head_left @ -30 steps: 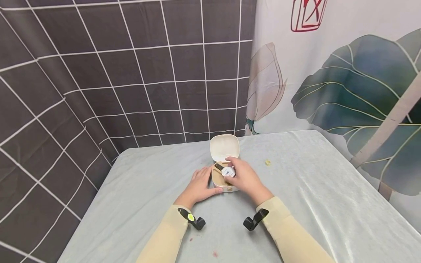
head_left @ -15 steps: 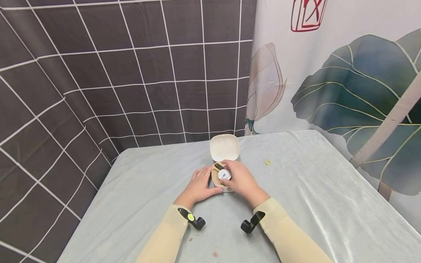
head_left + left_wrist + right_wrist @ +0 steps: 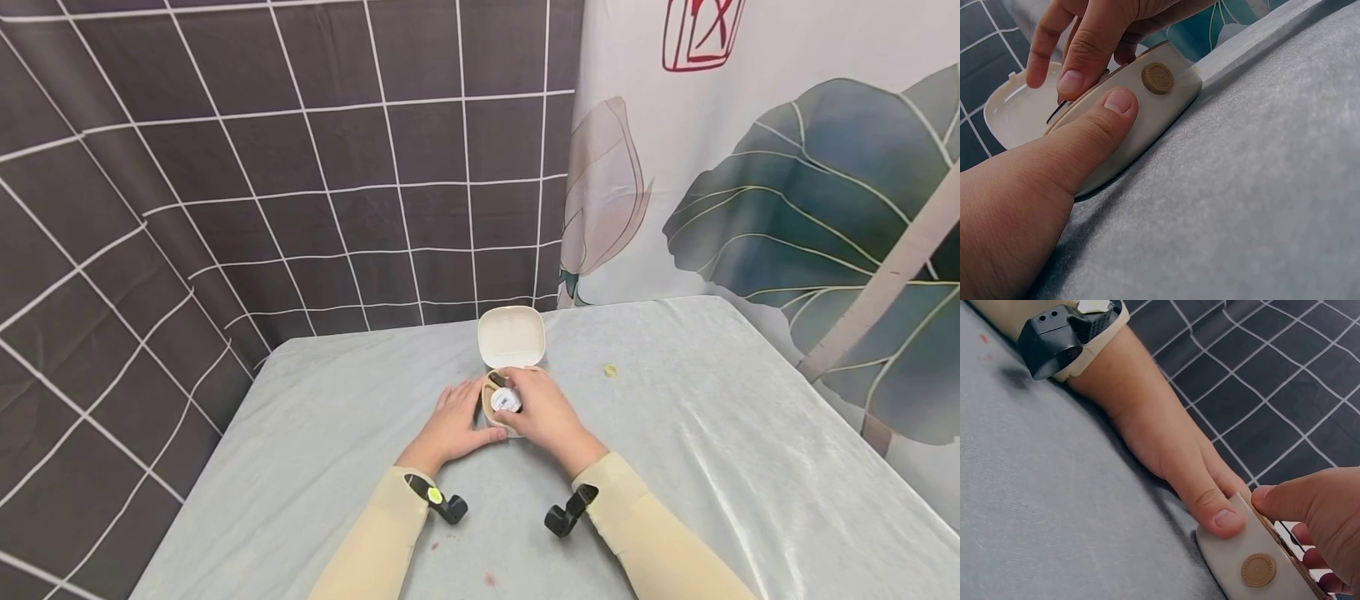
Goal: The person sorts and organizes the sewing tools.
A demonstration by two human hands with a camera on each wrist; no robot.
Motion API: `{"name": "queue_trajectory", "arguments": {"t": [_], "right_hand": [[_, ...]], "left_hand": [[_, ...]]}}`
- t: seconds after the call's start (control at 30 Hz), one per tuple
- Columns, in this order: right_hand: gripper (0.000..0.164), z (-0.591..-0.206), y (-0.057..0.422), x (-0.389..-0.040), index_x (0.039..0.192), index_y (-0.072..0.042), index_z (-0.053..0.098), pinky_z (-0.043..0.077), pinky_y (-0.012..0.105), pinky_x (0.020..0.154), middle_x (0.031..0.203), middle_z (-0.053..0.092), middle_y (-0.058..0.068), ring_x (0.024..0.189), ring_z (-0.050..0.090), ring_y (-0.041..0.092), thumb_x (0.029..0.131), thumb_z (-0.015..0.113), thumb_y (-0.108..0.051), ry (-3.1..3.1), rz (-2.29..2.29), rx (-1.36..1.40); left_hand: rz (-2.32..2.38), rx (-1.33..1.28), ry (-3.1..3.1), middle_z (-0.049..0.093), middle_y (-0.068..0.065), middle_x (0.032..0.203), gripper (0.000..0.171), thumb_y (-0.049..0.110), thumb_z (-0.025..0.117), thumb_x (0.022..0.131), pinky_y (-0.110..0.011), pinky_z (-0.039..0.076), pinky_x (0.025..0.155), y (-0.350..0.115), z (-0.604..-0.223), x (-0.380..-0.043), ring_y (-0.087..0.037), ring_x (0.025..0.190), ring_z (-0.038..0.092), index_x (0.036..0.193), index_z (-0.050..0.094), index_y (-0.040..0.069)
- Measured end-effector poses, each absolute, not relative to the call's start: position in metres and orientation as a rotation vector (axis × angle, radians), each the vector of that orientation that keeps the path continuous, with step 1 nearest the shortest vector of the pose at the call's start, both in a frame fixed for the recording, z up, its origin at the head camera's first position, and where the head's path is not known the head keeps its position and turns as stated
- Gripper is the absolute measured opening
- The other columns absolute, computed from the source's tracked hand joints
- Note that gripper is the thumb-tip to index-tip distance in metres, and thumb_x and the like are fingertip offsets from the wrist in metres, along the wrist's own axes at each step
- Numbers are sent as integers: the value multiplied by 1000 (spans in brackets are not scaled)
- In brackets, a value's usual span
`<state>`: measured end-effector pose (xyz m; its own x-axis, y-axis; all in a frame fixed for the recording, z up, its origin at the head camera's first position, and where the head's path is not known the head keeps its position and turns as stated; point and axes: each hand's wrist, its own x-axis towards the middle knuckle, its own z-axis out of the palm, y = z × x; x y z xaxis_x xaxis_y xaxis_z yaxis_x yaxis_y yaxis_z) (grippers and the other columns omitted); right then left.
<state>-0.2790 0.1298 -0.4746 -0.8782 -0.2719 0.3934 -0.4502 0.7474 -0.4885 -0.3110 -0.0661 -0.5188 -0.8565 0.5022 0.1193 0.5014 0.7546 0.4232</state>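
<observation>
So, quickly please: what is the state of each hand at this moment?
Left hand: open, thumb pressing the front of the small cream plastic box.
Right hand: closed, pinching a small white round object inside the box.

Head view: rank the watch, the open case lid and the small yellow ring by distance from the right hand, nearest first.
From the right hand:
1. Watch, held in its fingers over the case base.
2. Open case lid, just behind.
3. Small yellow ring, off to the right on the cloth.
</observation>
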Motion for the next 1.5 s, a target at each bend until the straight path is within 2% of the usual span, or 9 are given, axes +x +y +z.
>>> {"name": "queue_trajectory", "arguments": {"t": [0.53, 0.7, 0.97, 1.37, 1.5], "right_hand": [[57, -475, 129, -281, 125, -6, 64, 47, 47, 98, 103, 69, 6, 112, 60, 30, 76, 90, -20, -2653, 847, 566], [51, -474, 132, -282, 126, -5, 63, 50, 47, 95, 106, 70, 8, 106, 64, 30, 80, 83, -15, -2646, 861, 535], [47, -474, 134, -282, 128, -5, 62, 49, 48, 96, 108, 69, 7, 107, 63, 30, 84, 75, -15, -2681, 840, 505], [47, -473, 132, -281, 127, -5, 63, 50, 46, 91, 97, 68, 2, 102, 62, 27, 83, 77, -15, -2661, 824, 518], [47, -474, 131, -280, 126, -6, 64, 49, 46, 92, 94, 70, 2, 106, 62, 29, 82, 79, -14, -2637, 844, 553]], "left_hand": [[701, 847, 2946, 33, -11, 163, 102, 68, 65, 85, -56, 11, 123, -66, -519, -311, -34, 152, 25, 162, 24, 15], [699, 838, 2944, 35, -12, 162, 102, 69, 65, 85, -55, 11, 123, -65, -519, -311, -34, 151, 26, 162, 24, 15], [695, 826, 2952, 37, -14, 160, 103, 69, 65, 85, -55, 12, 123, -65, -519, -311, -34, 151, 26, 161, 24, 14], [685, 823, 2953, 37, -14, 160, 104, 70, 65, 85, -55, 12, 123, -64, -518, -310, -33, 151, 26, 161, 24, 12], [693, 838, 2958, 37, -15, 160, 103, 69, 65, 85, -56, 13, 123, -65, -520, -312, -35, 150, 28, 161, 25, 13]]}}
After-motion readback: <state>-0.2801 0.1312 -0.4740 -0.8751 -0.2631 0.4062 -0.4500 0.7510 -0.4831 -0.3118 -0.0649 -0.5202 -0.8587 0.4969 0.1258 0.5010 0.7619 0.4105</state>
